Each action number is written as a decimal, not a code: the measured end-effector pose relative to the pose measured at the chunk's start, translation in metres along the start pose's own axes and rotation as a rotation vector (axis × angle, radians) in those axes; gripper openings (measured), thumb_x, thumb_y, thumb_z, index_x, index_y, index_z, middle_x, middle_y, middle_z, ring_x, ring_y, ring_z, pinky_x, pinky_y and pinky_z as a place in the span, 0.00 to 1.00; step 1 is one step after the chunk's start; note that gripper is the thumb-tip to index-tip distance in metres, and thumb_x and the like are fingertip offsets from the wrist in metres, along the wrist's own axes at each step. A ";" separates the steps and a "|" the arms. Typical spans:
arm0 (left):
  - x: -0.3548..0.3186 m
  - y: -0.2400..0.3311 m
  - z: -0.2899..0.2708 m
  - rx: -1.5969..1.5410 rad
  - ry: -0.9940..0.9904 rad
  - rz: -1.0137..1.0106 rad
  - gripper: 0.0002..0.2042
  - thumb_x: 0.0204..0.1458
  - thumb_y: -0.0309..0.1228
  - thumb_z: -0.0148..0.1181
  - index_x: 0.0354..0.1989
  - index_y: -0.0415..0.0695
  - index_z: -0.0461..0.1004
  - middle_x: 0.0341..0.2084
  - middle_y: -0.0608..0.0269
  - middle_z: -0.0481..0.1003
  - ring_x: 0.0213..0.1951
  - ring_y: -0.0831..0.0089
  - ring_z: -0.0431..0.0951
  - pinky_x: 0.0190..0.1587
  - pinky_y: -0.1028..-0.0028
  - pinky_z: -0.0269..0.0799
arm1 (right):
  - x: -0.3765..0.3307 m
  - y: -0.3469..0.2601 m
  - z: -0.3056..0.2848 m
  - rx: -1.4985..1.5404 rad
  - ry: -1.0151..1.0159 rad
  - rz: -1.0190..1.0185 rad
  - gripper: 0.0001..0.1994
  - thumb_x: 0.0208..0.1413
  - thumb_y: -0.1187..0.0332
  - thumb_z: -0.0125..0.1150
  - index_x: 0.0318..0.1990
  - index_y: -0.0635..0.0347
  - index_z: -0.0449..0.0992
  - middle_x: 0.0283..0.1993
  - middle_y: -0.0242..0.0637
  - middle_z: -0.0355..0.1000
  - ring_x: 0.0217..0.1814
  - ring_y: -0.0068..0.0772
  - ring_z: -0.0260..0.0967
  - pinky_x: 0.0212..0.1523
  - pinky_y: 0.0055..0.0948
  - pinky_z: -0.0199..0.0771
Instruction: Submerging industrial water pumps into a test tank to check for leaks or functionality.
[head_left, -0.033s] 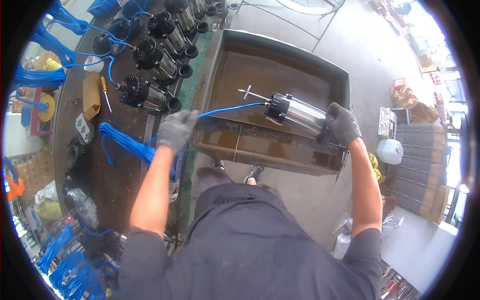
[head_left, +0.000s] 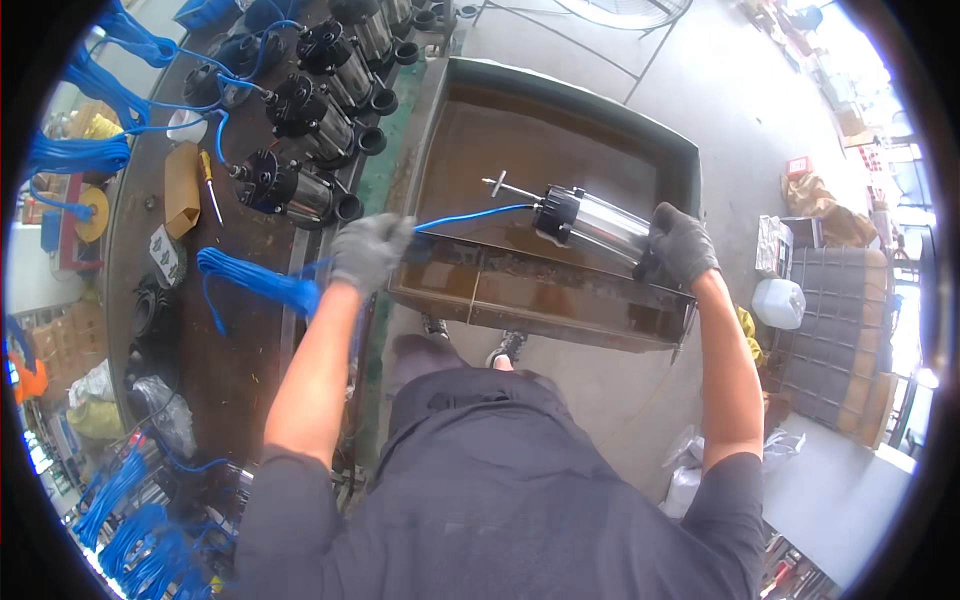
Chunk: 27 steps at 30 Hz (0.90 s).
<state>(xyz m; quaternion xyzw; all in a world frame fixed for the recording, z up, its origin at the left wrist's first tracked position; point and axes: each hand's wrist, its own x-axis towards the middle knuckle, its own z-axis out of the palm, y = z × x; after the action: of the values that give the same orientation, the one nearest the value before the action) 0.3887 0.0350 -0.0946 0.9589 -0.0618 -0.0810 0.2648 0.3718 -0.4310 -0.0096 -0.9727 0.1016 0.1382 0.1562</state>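
A submersible pump [head_left: 605,228] with a shiny steel body and black end pieces lies tilted over the water-filled metal tank. My right hand [head_left: 683,246], in a dark grey glove, is closed round its right end. From its left end stick out a thin metal T-shaped fitting [head_left: 508,187] and a blue cable [head_left: 470,216]. That cable runs into my gloved left hand [head_left: 372,252], which is closed on it beside the tank's left edge. Beyond the hand it leads to a coiled blue bundle [head_left: 255,280] on the workbench. The left fingers are slightly blurred.
The tank [head_left: 575,85] holds brownish water. Several similar pumps [head_left: 310,120] with blue cables line the dark bench [head_left: 215,370] at left. A screwdriver [head_left: 210,185] and a cardboard box [head_left: 184,195] lie there. A white jug [head_left: 779,303] stands at right.
My left hand has shifted right and slightly up, closer to the tank, along with the cable. The pump and my right hand have barely moved.
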 end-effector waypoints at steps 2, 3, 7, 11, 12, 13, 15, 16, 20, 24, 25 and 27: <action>0.026 0.016 0.024 0.053 -0.055 0.079 0.24 0.64 0.54 0.52 0.34 0.44 0.82 0.37 0.48 0.80 0.42 0.46 0.81 0.47 0.52 0.74 | 0.023 -0.010 0.014 -0.139 -0.061 0.092 0.10 0.59 0.65 0.57 0.43 0.59 0.78 0.41 0.54 0.80 0.48 0.56 0.80 0.50 0.49 0.77; 0.038 0.022 0.035 0.065 -0.050 0.152 0.24 0.64 0.53 0.52 0.37 0.43 0.83 0.38 0.47 0.80 0.43 0.47 0.81 0.47 0.52 0.74 | 0.034 -0.013 0.021 -0.225 -0.111 0.110 0.13 0.59 0.62 0.58 0.47 0.57 0.78 0.44 0.54 0.81 0.51 0.56 0.80 0.53 0.50 0.77; 0.073 0.024 0.072 0.190 -0.093 0.292 0.20 0.64 0.47 0.53 0.33 0.45 0.84 0.38 0.53 0.81 0.44 0.53 0.82 0.49 0.55 0.77 | 0.068 -0.019 0.061 -0.299 -0.162 0.135 0.14 0.61 0.61 0.58 0.50 0.55 0.79 0.45 0.50 0.82 0.51 0.53 0.80 0.55 0.47 0.78; 0.078 0.019 0.097 0.209 -0.170 0.228 0.21 0.64 0.48 0.51 0.33 0.45 0.84 0.37 0.51 0.81 0.43 0.53 0.82 0.49 0.55 0.77 | 0.095 -0.014 0.100 -0.322 -0.203 0.113 0.14 0.60 0.64 0.59 0.51 0.55 0.78 0.51 0.49 0.80 0.54 0.53 0.79 0.55 0.48 0.77; 0.078 0.020 0.100 0.212 -0.208 0.148 0.22 0.65 0.49 0.50 0.35 0.46 0.84 0.38 0.51 0.82 0.43 0.52 0.82 0.50 0.55 0.77 | 0.100 -0.012 0.108 -0.306 -0.222 0.098 0.14 0.60 0.64 0.59 0.51 0.55 0.78 0.51 0.49 0.80 0.54 0.53 0.79 0.55 0.48 0.77; 0.080 0.022 0.101 0.194 -0.234 0.094 0.23 0.65 0.50 0.49 0.36 0.46 0.85 0.39 0.51 0.82 0.44 0.51 0.82 0.51 0.55 0.77 | 0.103 -0.009 0.117 -0.273 -0.187 0.086 0.15 0.59 0.65 0.60 0.52 0.56 0.77 0.55 0.50 0.77 0.56 0.54 0.78 0.56 0.49 0.77; 0.085 0.027 0.100 0.190 -0.254 -0.025 0.23 0.66 0.51 0.48 0.38 0.47 0.85 0.40 0.51 0.82 0.44 0.51 0.82 0.51 0.55 0.77 | 0.112 -0.005 0.132 -0.239 -0.161 0.086 0.18 0.57 0.67 0.61 0.55 0.55 0.74 0.64 0.50 0.70 0.60 0.57 0.75 0.59 0.50 0.76; 0.088 0.030 0.099 0.147 -0.237 -0.099 0.24 0.66 0.52 0.47 0.40 0.47 0.86 0.40 0.51 0.83 0.45 0.50 0.83 0.52 0.54 0.77 | 0.115 -0.004 0.140 -0.222 -0.191 0.083 0.18 0.57 0.67 0.61 0.55 0.55 0.74 0.64 0.50 0.70 0.60 0.57 0.75 0.59 0.50 0.76; 0.098 0.039 0.097 0.163 -0.357 -0.237 0.24 0.65 0.52 0.47 0.41 0.49 0.86 0.41 0.51 0.84 0.47 0.50 0.83 0.53 0.54 0.77 | 0.130 -0.003 0.167 -0.186 -0.153 0.082 0.20 0.56 0.66 0.63 0.57 0.54 0.73 0.64 0.50 0.70 0.61 0.57 0.75 0.59 0.51 0.76; 0.102 0.045 0.101 0.266 -0.357 -0.256 0.24 0.65 0.52 0.48 0.41 0.48 0.86 0.42 0.51 0.84 0.48 0.50 0.83 0.54 0.54 0.77 | 0.141 -0.001 0.186 -0.125 -0.164 0.072 0.20 0.56 0.66 0.64 0.57 0.54 0.73 0.65 0.50 0.70 0.61 0.57 0.75 0.59 0.50 0.77; 0.102 0.046 0.102 0.291 -0.378 -0.259 0.24 0.65 0.52 0.48 0.42 0.48 0.86 0.42 0.50 0.84 0.48 0.50 0.83 0.54 0.54 0.77 | 0.141 0.000 0.190 -0.119 -0.150 0.066 0.20 0.57 0.67 0.64 0.57 0.53 0.73 0.65 0.50 0.69 0.61 0.57 0.74 0.59 0.50 0.77; 0.103 0.047 0.103 0.323 -0.406 -0.260 0.24 0.64 0.52 0.48 0.42 0.47 0.86 0.42 0.49 0.83 0.48 0.49 0.83 0.54 0.54 0.77 | 0.139 0.001 0.193 -0.107 -0.140 0.066 0.20 0.57 0.67 0.63 0.58 0.53 0.73 0.65 0.50 0.69 0.62 0.57 0.74 0.60 0.50 0.76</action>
<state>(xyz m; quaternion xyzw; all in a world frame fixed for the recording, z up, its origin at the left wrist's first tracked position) 0.4663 -0.0735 -0.1703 0.9527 -0.0022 -0.2937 0.0783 0.4567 -0.3898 -0.2278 -0.9637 0.1148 0.2163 0.1060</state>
